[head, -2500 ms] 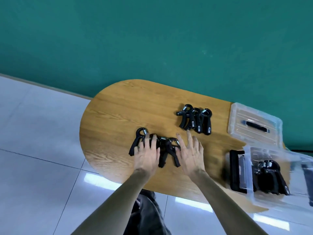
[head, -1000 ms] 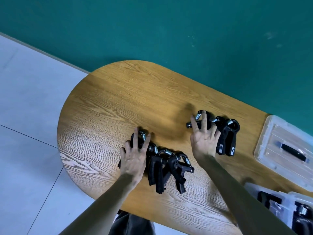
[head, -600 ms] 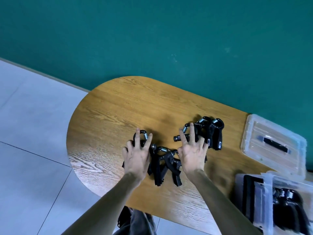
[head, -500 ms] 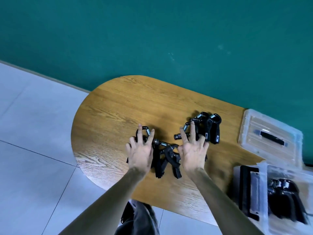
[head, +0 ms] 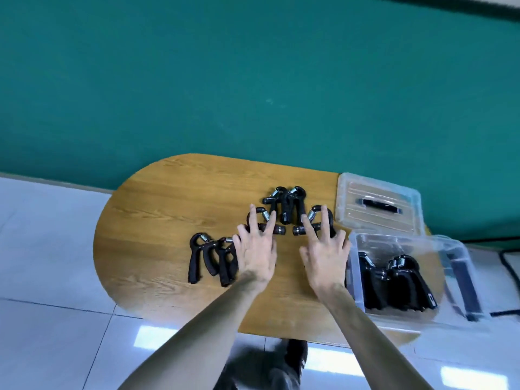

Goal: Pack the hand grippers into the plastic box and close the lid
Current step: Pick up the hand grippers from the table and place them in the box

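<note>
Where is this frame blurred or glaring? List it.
Head view: motion blur smears the open plastic box at the right edge; ceiling-light glare patches shine on the floor tiles; wide-angle distortion tilts the green wall; both hands stay fairly sharp.

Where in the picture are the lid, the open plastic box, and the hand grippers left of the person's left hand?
lid (head: 378,205): head view, on its black handle.
plastic box (head: 355,266): head view, on its clear near wall.
hand grippers (head: 213,256): head view, on the black handles of the leftmost cluster.
</note>
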